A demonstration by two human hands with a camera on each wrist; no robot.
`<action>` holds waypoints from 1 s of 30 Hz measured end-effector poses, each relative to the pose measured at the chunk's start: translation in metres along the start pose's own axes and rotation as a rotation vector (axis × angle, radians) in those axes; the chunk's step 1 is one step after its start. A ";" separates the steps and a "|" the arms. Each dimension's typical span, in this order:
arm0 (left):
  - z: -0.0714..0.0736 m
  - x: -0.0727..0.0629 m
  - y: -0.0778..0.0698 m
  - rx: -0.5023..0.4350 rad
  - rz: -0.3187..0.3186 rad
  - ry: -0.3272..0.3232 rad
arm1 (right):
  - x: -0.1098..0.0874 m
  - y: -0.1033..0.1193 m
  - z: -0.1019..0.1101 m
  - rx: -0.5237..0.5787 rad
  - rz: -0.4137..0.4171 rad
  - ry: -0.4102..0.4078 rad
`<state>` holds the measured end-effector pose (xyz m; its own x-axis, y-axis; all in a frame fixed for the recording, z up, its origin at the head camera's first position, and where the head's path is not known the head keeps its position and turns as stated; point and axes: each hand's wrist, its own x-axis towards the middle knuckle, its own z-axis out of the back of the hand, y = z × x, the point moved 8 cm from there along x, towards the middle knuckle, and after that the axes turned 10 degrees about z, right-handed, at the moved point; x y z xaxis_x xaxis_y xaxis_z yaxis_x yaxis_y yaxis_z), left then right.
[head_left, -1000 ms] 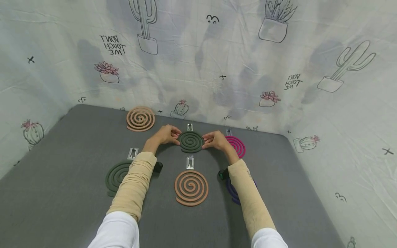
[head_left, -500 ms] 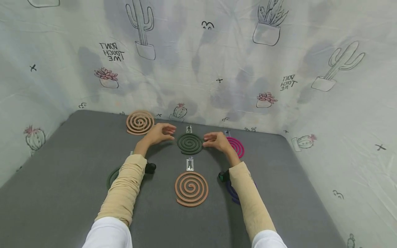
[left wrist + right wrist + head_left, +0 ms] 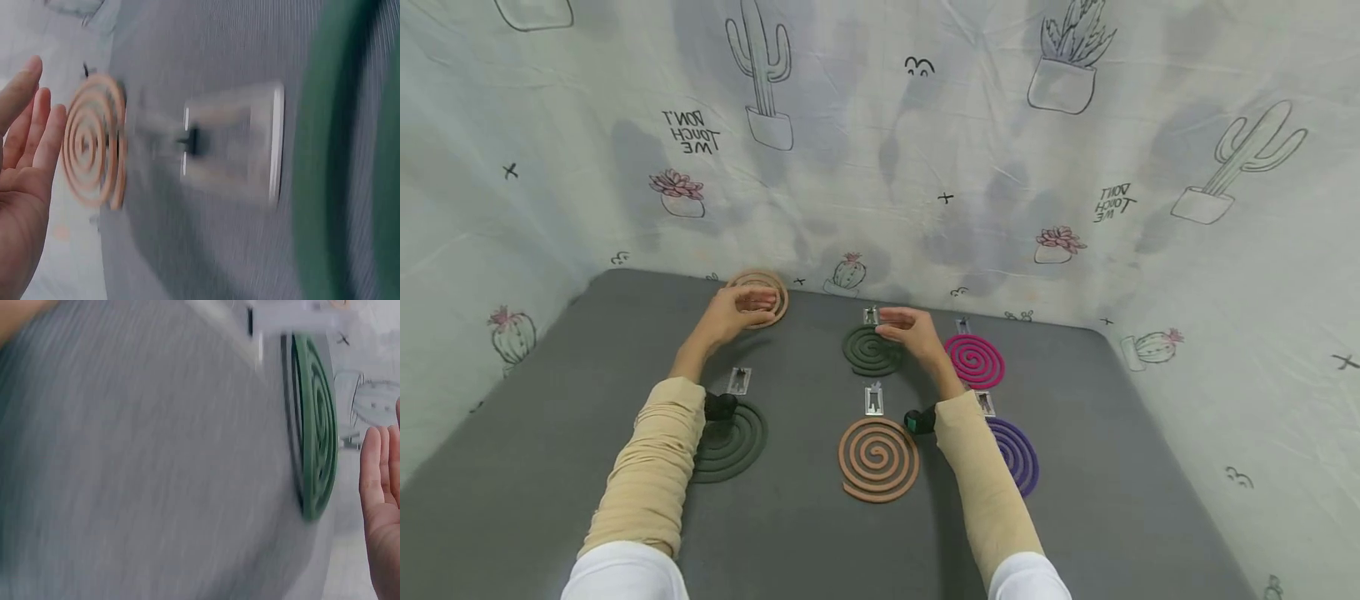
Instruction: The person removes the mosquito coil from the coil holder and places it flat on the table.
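My left hand hovers with relaxed fingers in front of the tan mosquito coil at the table's back left, hiding part of it in the head view. In the left wrist view that coil appears just beyond the fingertips. My right hand, fingers extended and holding nothing, is above the right edge of the dark green mosquito coil at the back middle. The right wrist view shows this green coil apart from the fingers. A small metal coil stand lies just behind it.
Nearer me lie a second green coil, partly behind the left wrist camera, and a tan coil. To the right are a pink coil and a purple coil. Further metal stands lie between rows. Patterned cloth walls the grey table.
Both hands have let go of the back green coil. My left hand has moved left to the back tan coil; my right hand has risen slightly leftward over the green one.
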<state>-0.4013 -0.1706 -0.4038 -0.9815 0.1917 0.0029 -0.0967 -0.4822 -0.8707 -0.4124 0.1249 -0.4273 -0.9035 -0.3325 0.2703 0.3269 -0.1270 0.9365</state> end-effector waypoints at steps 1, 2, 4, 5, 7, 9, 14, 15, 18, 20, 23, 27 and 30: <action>0.006 -0.002 0.003 0.007 0.007 -0.014 | 0.002 0.001 -0.004 0.012 0.007 0.002; 0.012 -0.003 0.006 0.015 0.015 -0.028 | 0.005 0.002 -0.009 0.024 0.013 0.004; 0.023 -0.005 0.011 0.034 0.020 -0.051 | 0.010 0.005 -0.017 0.043 0.030 0.012; 0.029 -0.006 0.014 0.048 0.023 -0.063 | 0.013 0.007 -0.022 0.052 0.037 0.015; 0.041 -0.007 0.018 0.076 0.031 -0.089 | 0.019 0.012 -0.031 0.066 0.055 0.023; 0.052 -0.008 0.022 0.086 0.047 -0.107 | 0.026 0.017 -0.040 0.077 0.065 0.025; 0.067 -0.003 0.027 0.063 0.075 -0.126 | 0.042 0.025 -0.069 0.082 0.066 0.037; 0.068 -0.002 0.028 0.060 0.078 -0.125 | 0.045 0.025 -0.076 0.075 0.067 0.045; 0.067 0.002 0.036 0.065 0.095 -0.127 | 0.054 0.026 -0.098 0.047 0.066 0.075; 0.065 0.005 0.043 0.069 0.110 -0.124 | 0.059 0.024 -0.109 0.023 0.057 0.087; 0.064 0.008 0.052 0.074 0.137 -0.138 | 0.063 0.017 -0.122 -0.016 0.025 0.081; 0.065 0.009 0.060 0.086 0.155 -0.158 | 0.067 0.011 -0.130 -0.042 -0.005 0.030; 0.067 0.008 0.064 0.088 0.152 -0.155 | 0.070 0.008 -0.135 -0.032 -0.009 -0.043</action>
<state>-0.4262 -0.2569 -0.4267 -0.9989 -0.0185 -0.0434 0.0462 -0.5696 -0.8206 -0.4358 -0.0252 -0.4314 -0.9174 -0.2905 0.2719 0.3266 -0.1595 0.9316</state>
